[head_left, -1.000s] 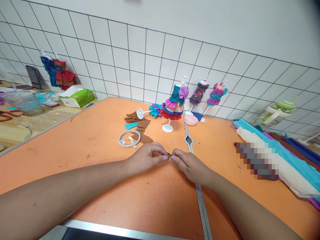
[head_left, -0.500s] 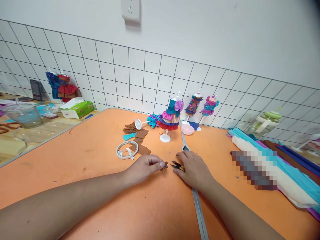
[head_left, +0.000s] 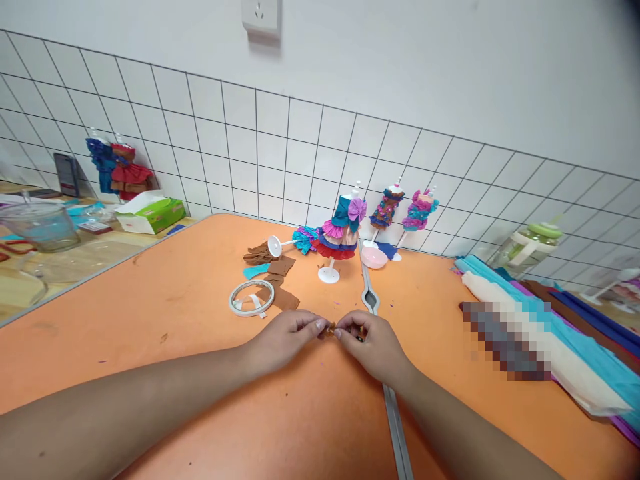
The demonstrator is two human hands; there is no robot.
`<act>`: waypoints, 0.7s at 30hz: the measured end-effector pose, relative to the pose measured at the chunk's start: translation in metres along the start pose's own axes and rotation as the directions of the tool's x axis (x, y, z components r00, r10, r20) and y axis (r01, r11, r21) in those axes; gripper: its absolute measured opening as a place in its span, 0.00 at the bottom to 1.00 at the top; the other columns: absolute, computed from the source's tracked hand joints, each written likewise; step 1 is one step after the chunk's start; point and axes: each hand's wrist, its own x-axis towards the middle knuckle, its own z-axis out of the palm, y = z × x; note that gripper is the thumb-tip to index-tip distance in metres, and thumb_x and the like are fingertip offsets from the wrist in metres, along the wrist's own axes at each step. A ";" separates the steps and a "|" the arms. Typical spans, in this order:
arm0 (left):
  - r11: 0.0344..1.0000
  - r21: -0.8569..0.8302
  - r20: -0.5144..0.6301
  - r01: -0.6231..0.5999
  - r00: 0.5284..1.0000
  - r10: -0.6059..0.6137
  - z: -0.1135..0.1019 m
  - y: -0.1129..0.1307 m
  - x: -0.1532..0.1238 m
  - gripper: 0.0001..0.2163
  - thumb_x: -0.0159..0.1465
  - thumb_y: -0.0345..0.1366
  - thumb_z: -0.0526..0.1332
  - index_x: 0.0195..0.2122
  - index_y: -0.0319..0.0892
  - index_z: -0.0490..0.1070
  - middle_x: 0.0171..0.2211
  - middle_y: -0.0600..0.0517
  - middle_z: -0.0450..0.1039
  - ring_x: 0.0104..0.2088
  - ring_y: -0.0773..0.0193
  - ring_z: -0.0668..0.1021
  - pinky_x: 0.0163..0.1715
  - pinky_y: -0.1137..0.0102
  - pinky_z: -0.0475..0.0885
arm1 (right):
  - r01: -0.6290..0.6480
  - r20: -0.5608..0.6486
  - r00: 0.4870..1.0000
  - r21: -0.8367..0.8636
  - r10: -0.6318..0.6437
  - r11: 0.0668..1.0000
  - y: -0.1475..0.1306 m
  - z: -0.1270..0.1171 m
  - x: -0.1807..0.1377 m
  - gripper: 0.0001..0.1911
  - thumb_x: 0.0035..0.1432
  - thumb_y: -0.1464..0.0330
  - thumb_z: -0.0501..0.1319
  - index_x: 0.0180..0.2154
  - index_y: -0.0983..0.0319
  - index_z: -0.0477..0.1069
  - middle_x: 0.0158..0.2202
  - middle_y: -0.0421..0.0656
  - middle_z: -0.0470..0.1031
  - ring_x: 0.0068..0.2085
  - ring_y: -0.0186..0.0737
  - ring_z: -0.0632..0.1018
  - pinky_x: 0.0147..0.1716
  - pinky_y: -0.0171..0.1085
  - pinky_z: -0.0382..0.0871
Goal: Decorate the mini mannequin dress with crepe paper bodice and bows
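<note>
Between the fingertips of my left hand (head_left: pixel 290 340) is a small gathered piece of brown crepe paper (head_left: pixel 331 329). My right hand (head_left: pixel 383 350) meets it from the other side, thumb and forefinger pinched at the paper's edge. Tucked in the right palm are small black thread snips (head_left: pixel 358 331), mostly covered by the fingers. Beyond the hands stands a mini dress form (head_left: pixel 345 230) in a layered crepe paper dress. A roll of tape (head_left: pixel 251 298) and brown paper scraps (head_left: pixel 283 297) lie past my left hand.
A second dress form (head_left: pixel 275 246) lies on its side. A pink bowl (head_left: pixel 374 257) and two more dressed forms are at the wall. Crepe paper rolls (head_left: pixel 550 333) lie right, near a green-lidded bottle (head_left: pixel 530 247). A tissue box (head_left: pixel 153 212) sits left. A grey strip (head_left: pixel 397 427) crosses the orange table.
My right hand has moved left to the brown paper, and its thumb and forefinger have closed at the piece. The snips' blades, pointing out before, are now tucked in the palm.
</note>
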 end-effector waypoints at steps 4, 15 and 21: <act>0.998 0.005 -0.031 -0.066 0.997 0.066 0.002 -0.003 -0.001 0.18 0.66 0.47 0.53 0.49 0.45 0.74 0.48 0.47 0.75 0.50 0.57 0.75 0.52 0.65 0.67 | -0.012 -0.008 1.000 -0.009 0.012 1.000 0.002 -0.001 0.002 0.07 0.54 0.64 0.59 0.30 0.59 0.73 0.25 0.38 0.70 0.28 0.36 0.69 0.29 0.34 0.62; 0.999 -0.027 -0.090 -0.017 0.996 0.014 -0.002 0.006 0.002 0.10 0.58 0.41 0.65 0.37 0.43 0.78 0.39 0.48 0.78 0.42 0.57 0.78 0.47 0.64 0.71 | 0.013 0.094 0.996 -0.016 -0.012 1.000 -0.004 0.001 -0.003 0.06 0.54 0.66 0.59 0.30 0.59 0.74 0.28 0.39 0.74 0.30 0.35 0.70 0.30 0.34 0.62; 0.971 -0.225 -0.083 0.077 0.992 -0.098 -0.002 0.001 0.005 0.07 0.57 0.38 0.64 0.33 0.39 0.76 0.32 0.50 0.78 0.35 0.62 0.78 0.38 0.68 0.72 | -0.030 0.091 0.996 0.031 0.027 0.999 -0.007 0.001 -0.002 0.07 0.54 0.66 0.60 0.30 0.60 0.75 0.26 0.38 0.72 0.29 0.35 0.70 0.29 0.34 0.61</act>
